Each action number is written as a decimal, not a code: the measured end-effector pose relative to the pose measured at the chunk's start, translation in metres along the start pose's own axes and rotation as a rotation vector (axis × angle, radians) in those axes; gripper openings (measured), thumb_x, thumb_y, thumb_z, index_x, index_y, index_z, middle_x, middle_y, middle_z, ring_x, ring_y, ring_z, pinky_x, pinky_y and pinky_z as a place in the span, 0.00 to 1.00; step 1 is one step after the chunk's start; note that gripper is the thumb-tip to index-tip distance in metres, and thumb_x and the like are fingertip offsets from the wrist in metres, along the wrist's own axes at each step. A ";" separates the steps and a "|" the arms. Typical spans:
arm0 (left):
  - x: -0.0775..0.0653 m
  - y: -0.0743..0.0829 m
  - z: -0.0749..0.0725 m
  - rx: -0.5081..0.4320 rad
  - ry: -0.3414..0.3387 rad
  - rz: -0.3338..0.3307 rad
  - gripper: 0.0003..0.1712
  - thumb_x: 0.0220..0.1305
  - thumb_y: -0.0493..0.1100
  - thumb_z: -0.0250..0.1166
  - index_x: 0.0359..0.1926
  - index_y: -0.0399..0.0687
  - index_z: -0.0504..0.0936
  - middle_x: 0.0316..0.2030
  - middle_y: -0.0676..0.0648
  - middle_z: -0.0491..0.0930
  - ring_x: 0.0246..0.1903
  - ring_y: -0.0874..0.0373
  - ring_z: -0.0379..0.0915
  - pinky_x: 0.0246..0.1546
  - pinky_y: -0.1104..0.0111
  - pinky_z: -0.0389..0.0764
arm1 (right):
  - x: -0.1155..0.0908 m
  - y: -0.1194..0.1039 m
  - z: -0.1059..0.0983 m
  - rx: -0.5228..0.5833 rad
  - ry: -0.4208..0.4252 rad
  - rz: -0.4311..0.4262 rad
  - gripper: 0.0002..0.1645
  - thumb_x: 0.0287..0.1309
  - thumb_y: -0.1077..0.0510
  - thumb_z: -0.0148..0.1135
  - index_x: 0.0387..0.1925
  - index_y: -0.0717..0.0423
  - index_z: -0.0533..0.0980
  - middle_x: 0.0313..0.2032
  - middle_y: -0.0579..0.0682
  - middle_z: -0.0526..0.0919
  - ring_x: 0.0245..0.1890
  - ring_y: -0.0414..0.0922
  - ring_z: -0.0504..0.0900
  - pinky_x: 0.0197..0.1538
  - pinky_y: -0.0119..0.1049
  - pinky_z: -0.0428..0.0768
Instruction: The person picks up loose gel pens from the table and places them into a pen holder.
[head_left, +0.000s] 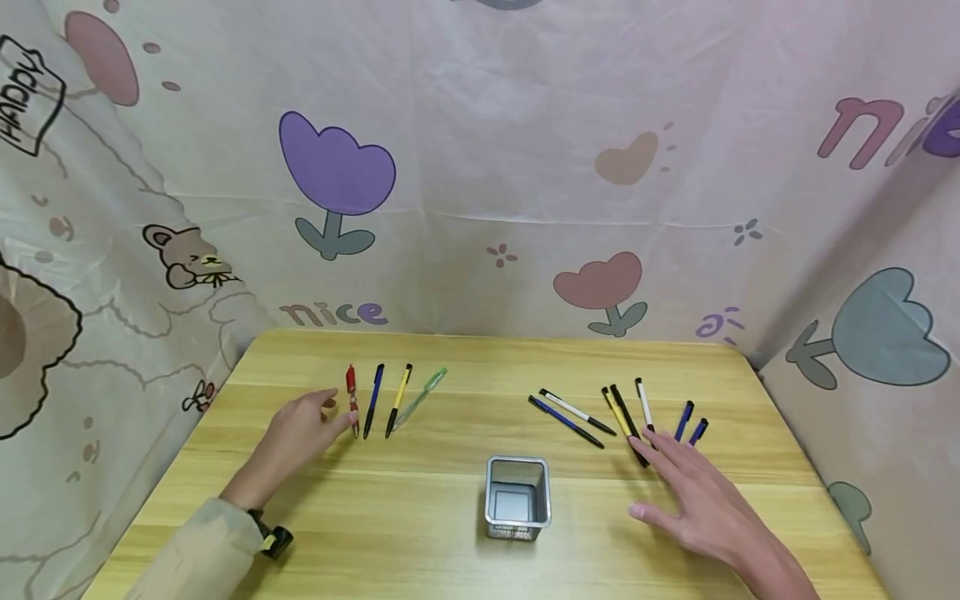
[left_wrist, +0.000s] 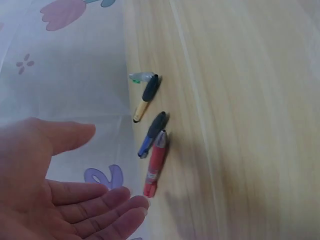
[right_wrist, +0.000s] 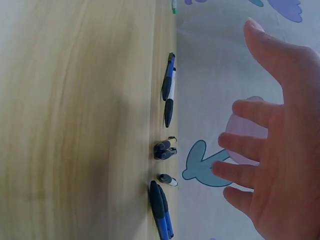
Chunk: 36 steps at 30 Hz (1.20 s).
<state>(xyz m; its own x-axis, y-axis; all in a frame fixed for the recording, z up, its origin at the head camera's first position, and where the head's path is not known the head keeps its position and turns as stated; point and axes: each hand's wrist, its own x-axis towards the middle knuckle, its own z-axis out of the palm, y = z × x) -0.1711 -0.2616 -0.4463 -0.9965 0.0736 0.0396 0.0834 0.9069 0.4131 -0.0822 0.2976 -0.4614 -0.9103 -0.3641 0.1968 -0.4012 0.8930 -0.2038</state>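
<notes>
My left hand (head_left: 300,429) hovers beside a red pen (head_left: 351,385), thumb and fingers apart; in the left wrist view the fingertips are close to that pen and grip nothing. Right of it lie a blue pen (head_left: 375,398), a yellow pen (head_left: 401,396) and a clear green-capped pen (head_left: 431,385). My right hand (head_left: 697,500) is held over the right-hand pens with fingers spread, holding nothing. Around it are a yellow pen (head_left: 615,406), a black pen (head_left: 625,410), a white pen (head_left: 642,398) and two blue pens (head_left: 683,421), partly hidden by the hand.
A square silver mesh pen holder (head_left: 517,459) stands between the hands. Behind it to the right lie another blue pen (head_left: 566,422) and a white pen (head_left: 576,411). The wooden table (head_left: 390,517) meets a printed curtain (head_left: 465,167) at the back and sides.
</notes>
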 end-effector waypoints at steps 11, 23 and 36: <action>0.022 -0.007 0.010 -0.041 -0.073 -0.092 0.32 0.70 0.51 0.65 0.61 0.26 0.78 0.41 0.36 0.88 0.19 0.60 0.66 0.20 0.69 0.67 | -0.002 -0.008 0.006 0.136 -0.080 0.110 0.56 0.55 0.27 0.69 0.75 0.54 0.65 0.71 0.63 0.72 0.69 0.67 0.72 0.63 0.75 0.73; 0.035 -0.008 0.017 -0.055 -0.084 -0.176 0.22 0.69 0.49 0.65 0.19 0.47 0.77 0.11 0.56 0.60 0.14 0.63 0.54 0.17 0.74 0.54 | -0.001 -0.025 0.022 0.282 -0.136 0.136 0.57 0.51 0.26 0.71 0.74 0.53 0.67 0.70 0.58 0.75 0.69 0.65 0.74 0.65 0.72 0.74; 0.049 -0.009 0.021 -0.087 -0.107 -0.217 0.28 0.64 0.46 0.65 0.08 0.53 0.69 0.06 0.57 0.63 0.09 0.63 0.58 0.13 0.74 0.58 | -0.003 -0.046 0.040 0.483 -0.086 0.055 0.51 0.51 0.35 0.76 0.72 0.52 0.69 0.64 0.42 0.81 0.59 0.46 0.83 0.62 0.46 0.84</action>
<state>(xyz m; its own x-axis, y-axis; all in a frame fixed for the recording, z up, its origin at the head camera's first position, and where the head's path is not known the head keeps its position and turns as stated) -0.2207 -0.2577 -0.4668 -0.9857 -0.0711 -0.1527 -0.1367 0.8676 0.4782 -0.0646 0.2469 -0.4907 -0.9283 -0.3586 0.0979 -0.3353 0.6939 -0.6372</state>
